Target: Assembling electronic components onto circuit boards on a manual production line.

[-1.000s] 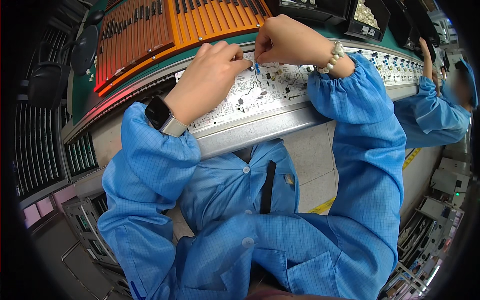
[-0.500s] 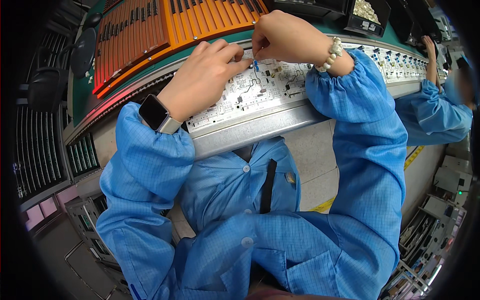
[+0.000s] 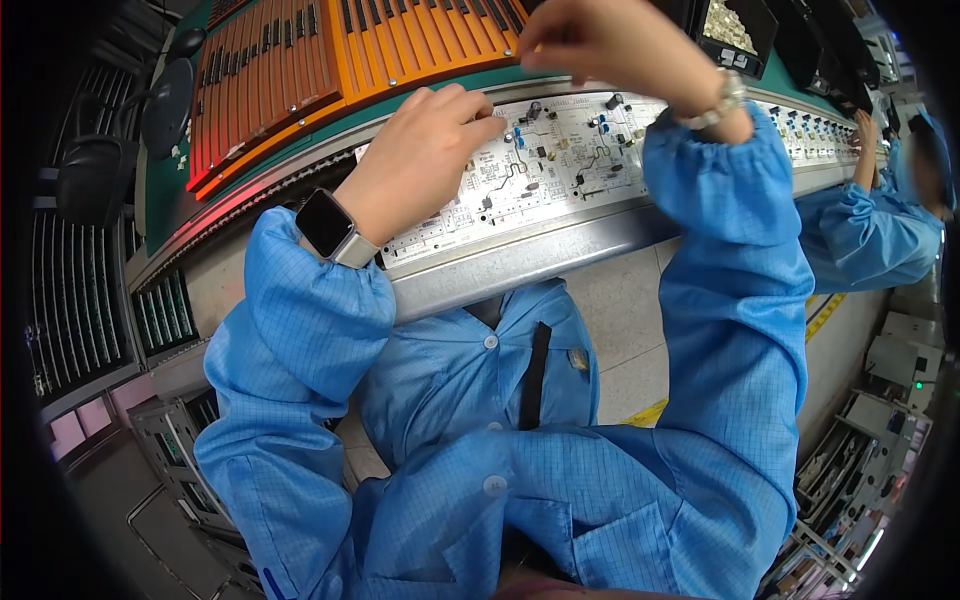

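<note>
A white circuit board (image 3: pixel 520 205) with small blue, black and yellowish components lies along a metal rail (image 3: pixel 540 250) in front of me. Over its left part rests my left hand (image 3: pixel 425 145), fingers curled and thumb pointing right; its fingertips are partly hidden, so what they hold, if anything, does not show. Close to the thumb stands a small blue component (image 3: pixel 519 140). My right hand (image 3: pixel 620 50) is raised beyond the board's far edge, near the orange rack. Motion smears its fingers, and I cannot see anything in them.
An orange slotted rack (image 3: pixel 420 45) with black parts in its channels stands behind the board, with a brown slotted rack (image 3: pixel 265 75) to its left. At far right are a black bin (image 3: pixel 735 30) of pale parts and a co-worker's blue sleeve (image 3: pixel 865 235) beside more boards.
My right hand has lifted off the board near the blue component and moved away, up and to the right. The board and my left hand have shifted slightly rightward.
</note>
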{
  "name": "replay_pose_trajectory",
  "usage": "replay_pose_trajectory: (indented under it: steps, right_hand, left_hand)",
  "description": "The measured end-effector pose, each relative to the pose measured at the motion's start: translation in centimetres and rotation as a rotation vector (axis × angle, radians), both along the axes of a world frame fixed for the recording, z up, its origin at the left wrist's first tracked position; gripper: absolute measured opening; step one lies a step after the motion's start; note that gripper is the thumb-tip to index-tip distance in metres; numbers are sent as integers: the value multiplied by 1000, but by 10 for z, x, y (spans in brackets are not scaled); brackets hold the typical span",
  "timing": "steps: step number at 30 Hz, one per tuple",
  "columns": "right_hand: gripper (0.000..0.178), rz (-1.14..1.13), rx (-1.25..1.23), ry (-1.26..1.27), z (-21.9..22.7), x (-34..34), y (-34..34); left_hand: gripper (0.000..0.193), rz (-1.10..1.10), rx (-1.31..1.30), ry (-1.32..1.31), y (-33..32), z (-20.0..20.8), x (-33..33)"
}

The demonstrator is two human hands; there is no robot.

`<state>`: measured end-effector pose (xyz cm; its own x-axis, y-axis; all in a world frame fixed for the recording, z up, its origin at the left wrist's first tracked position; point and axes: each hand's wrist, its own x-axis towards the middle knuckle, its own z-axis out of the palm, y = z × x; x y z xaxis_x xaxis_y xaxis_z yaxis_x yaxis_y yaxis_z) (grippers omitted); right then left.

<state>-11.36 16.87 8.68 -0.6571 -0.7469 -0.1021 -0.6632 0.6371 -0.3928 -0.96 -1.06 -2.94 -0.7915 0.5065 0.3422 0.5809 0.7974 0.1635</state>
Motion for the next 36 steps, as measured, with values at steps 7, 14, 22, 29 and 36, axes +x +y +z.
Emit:
replay_pose_trajectory:
  steps: [7,14,22,29,36]
  right_hand:
    - [18,-243,-285,393,1,-84,28]
    - [22,-147,-167,223,-71,-150,18]
    - [16,-75,-57,314,-66,-140,-2]
    - [13,-115,-20,432,-56,-120,-11]
    - [13,11,-223,549,-15,-78,22]
  left_hand:
    - [42,31,-8,-6,3,1,3]
    - [45,48,-3,-25,3,-3,4]
    - [48,61,-49,-64,2,-3,8]
    - [38,91,44,127,-26,13,25]
    - [17,470,142,286,-122,57,119]
